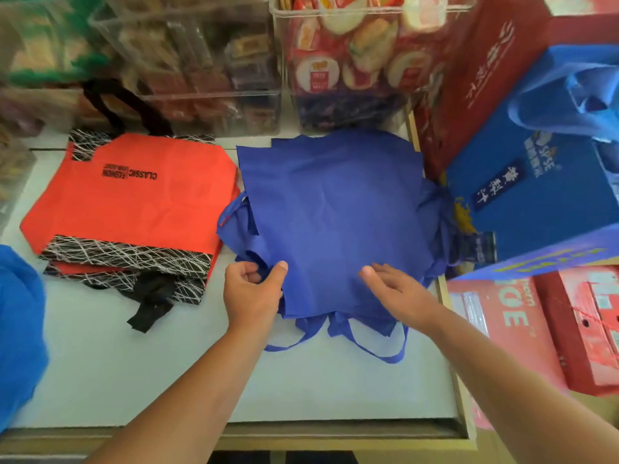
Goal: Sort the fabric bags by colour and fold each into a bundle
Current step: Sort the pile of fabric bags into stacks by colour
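Observation:
A stack of blue fabric bags (335, 209) lies flat on the white counter (167, 363), right of centre, with handle loops hanging toward me. My left hand (251, 289) pinches the stack's near left edge between thumb and fingers. My right hand (395, 289) rests on the near right part of the top blue bag, fingers spread and flat. To the left lies a pile of orange-red bags (134, 199) with black-and-white scribble trim and black handles, the top one printed "CLASSIC".
Clear plastic bins of snacks (361, 55) line the back. Blue and red cartons (542, 182) stand at the right, red boxes (536, 329) lower right. A blue cloth (16, 329) shows at the left edge. The counter's front rim is near me.

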`<state>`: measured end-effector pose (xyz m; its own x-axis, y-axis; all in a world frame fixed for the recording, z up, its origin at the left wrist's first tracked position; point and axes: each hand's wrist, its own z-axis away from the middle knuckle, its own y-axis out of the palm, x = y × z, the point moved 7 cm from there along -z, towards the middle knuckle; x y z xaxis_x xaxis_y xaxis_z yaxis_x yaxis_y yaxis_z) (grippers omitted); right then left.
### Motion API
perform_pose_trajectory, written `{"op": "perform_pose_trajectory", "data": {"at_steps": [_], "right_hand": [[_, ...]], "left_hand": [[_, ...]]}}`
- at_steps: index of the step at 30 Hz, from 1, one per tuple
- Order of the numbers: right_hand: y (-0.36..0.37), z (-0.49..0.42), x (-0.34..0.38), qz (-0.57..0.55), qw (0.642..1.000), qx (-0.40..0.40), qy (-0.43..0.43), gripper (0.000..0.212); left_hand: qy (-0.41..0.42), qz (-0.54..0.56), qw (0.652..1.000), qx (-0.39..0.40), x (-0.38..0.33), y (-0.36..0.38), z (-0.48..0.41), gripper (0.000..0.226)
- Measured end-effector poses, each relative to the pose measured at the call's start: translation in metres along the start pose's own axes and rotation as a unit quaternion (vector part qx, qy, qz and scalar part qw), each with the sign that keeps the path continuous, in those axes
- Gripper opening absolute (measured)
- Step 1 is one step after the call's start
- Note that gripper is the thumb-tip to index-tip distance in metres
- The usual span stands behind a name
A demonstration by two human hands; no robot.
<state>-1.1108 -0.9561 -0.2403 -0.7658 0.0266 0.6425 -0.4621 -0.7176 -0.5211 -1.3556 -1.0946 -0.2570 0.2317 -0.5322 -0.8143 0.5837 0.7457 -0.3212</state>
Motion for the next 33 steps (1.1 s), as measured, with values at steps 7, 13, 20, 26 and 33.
{"op": "perform_pose_trajectory", "data": {"at_steps": [7,13,20,26,33], "right_hand": [[0.018,0.000,-0.010,0.172,0.983,0.058,0.008,0.048],[-0.015,0.009,-0.019,0.089,0.980,-0.178,-0.006,0.056],[-0.012,0.047,-0.006,-0.178,0.958,-0.214,0.065,0.068],[0.059,0.084,0.001,-0.294,0.928,-0.178,0.147,0.047],[0.142,0.131,0.041,-0.361,0.904,-0.138,0.183,0.020]], "left_hand": [[0.021,-0.126,0.982,0.141,-0.005,0.025,0.037,0.015],[0.239,-0.151,0.956,0.072,-0.074,-0.003,0.047,0.067],[0.291,-0.107,0.934,0.177,-0.132,-0.060,0.044,0.044],[0.266,-0.255,0.910,0.189,-0.098,-0.090,-0.027,0.048],[0.426,-0.287,0.851,0.108,-0.070,-0.120,0.028,0.044]]}}
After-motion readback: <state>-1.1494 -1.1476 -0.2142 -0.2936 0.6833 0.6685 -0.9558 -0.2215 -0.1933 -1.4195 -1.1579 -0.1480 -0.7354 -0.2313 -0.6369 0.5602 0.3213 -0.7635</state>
